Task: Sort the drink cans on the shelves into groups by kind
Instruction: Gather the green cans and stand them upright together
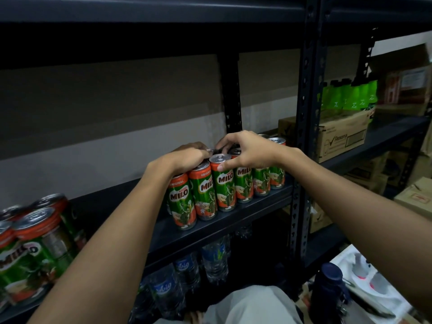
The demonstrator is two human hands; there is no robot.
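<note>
While loose cans (pixel 30 249) wait near on the left, both hands work the Milo row (pixel 224 183) on the shelf (pixel 233 218) — left hand (pixel 187 159) curled over tops, right hand (pixel 245 153) pinching one can (pixel 221 181), likely squaring the group.

free: shelf (pixel 112 202) left of Milo cans (pixel 224 185) | blocked: post (pixel 306 127) on right, shelf board above

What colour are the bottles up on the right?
Bright green bottles with dark caps, seen in the head view.
</note>
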